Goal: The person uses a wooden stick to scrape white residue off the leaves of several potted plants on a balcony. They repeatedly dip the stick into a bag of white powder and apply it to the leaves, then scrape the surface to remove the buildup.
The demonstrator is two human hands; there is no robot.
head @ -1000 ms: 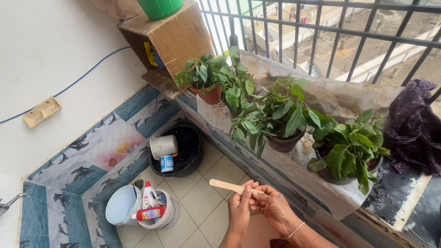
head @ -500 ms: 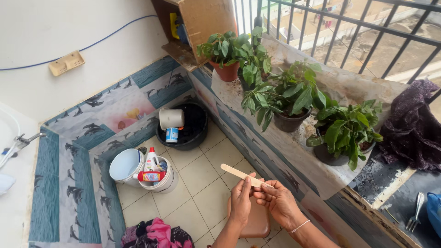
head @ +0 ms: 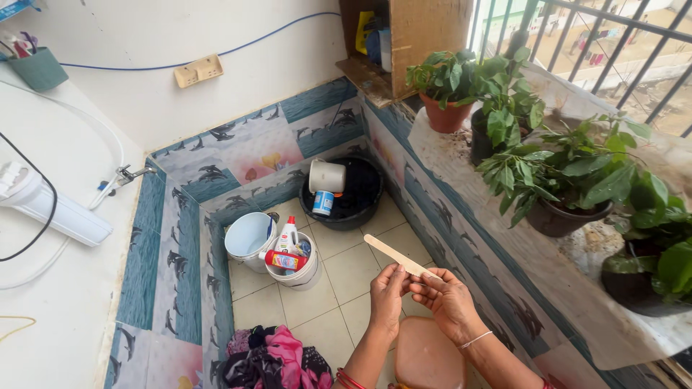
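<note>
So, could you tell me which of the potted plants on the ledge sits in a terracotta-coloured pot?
The plant farthest along the ledge, beside the cardboard box; the nearer pots are dark.

Bright, soft daylight, sharp overall.

Lit from upper right through railing (head: 634, 50); street beyond slightly washed out, hazy. White wall (head: 144, 29) near overexposed at top, w/ little texture. Shadows faint & diffuse: soft dark patches under plant leaves (head: 562, 169) on ledge, inside black basin (head: 357, 198), along tiled corner. No hard glare; mild sheen on floor tiles (head: 346, 270). Hands (head: 422, 299) & wooden stick (head: 404, 258) crisp, no motion blur. Wide-angle bend at edges: wall lines & railing bars lean outward, pot at far right stretched, cut by frame.
</note>
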